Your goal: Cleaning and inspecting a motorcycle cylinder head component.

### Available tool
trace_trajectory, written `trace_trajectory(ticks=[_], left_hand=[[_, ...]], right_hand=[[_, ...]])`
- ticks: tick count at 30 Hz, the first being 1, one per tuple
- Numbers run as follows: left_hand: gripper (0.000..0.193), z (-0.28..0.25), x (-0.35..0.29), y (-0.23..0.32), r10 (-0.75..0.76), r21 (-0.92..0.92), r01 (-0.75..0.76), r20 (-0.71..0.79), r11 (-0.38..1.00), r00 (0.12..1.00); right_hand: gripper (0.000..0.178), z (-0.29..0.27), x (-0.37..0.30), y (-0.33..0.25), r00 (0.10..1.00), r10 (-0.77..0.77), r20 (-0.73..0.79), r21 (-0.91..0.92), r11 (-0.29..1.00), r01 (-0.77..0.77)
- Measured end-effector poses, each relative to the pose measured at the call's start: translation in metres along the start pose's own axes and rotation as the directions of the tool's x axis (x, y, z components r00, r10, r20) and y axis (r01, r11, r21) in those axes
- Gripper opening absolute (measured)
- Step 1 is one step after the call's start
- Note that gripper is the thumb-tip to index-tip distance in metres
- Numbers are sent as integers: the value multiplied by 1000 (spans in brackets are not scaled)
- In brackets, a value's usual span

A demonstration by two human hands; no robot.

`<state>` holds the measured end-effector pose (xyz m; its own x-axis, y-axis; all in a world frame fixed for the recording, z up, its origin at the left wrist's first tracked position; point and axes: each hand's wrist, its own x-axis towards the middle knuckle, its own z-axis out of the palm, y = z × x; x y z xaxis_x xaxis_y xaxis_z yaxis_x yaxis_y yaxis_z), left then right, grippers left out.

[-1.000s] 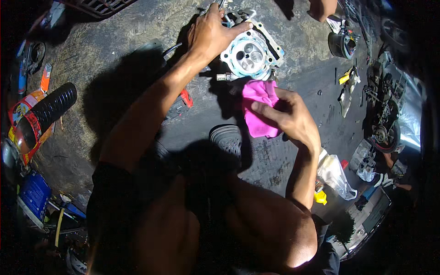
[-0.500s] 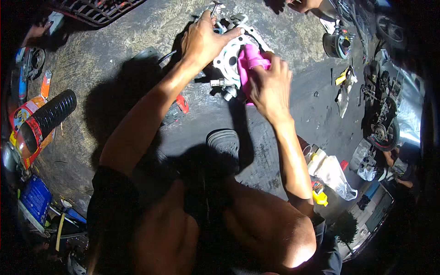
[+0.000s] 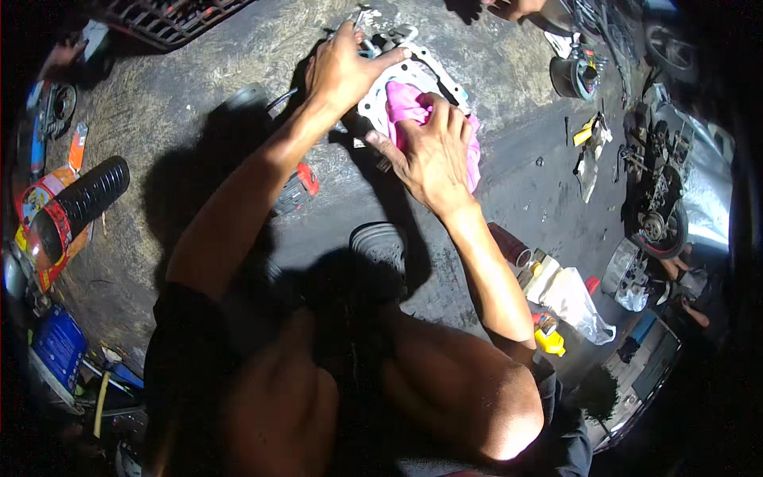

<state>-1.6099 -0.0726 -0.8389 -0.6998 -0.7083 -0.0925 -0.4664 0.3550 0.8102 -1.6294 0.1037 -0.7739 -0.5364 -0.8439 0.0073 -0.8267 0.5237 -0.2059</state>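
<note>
A silver metal engine casing (image 3: 371,104) with bolt holes around its rim is at the top centre of the head view, above the ground. My left hand (image 3: 342,73) is closed around its upper left edge, the thumb lying along the top face. Bunched under my right hand (image 3: 437,155) is a pink cloth (image 3: 404,97), pressed against the casing's face. The fingers curl over the cloth, and it covers the casing's middle and lower right. A red and black tool (image 3: 298,189) lies on the ground below my left forearm.
At the left lie a dark ribbed bottle (image 3: 99,191) and a blue container (image 3: 60,340). A black crate (image 3: 179,22) is at the upper left. To the right are a round tin (image 3: 568,77), a white plastic bag (image 3: 576,298) and motorcycle parts (image 3: 658,215). Another person's hand (image 3: 518,8) shows at the top.
My right hand has shifted left with the pink cloth across the casing's face, its thumb now spread out to the left. My left hand keeps its hold on the casing.
</note>
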Motion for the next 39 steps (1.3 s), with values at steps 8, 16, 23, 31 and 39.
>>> trace_trajectory(ticks=[8,16,23,31,39], left_hand=[[74,-10,0,18,-20,22,19,44,1000,999],[79,-7,-14,15,4,-75,-7,-46,997,999],[76,-6,-14,13,3,-66,-4,-18,998,1000],[79,-8,-16,14,1,-95,-2,-2,995,1000],[82,-7,-17,14,-10,-46,9,-27,999,1000]], right_hand=[[55,-24,-2,14,991,-128,29,-110,985,130],[47,-27,1,3,989,93,118,172,979,-113],[12,-35,-17,18,809,566,155,954,125,-271],[28,-30,-31,46,986,104,-131,401,915,-43],[38,-27,-7,29,977,-186,103,-107,974,197]])
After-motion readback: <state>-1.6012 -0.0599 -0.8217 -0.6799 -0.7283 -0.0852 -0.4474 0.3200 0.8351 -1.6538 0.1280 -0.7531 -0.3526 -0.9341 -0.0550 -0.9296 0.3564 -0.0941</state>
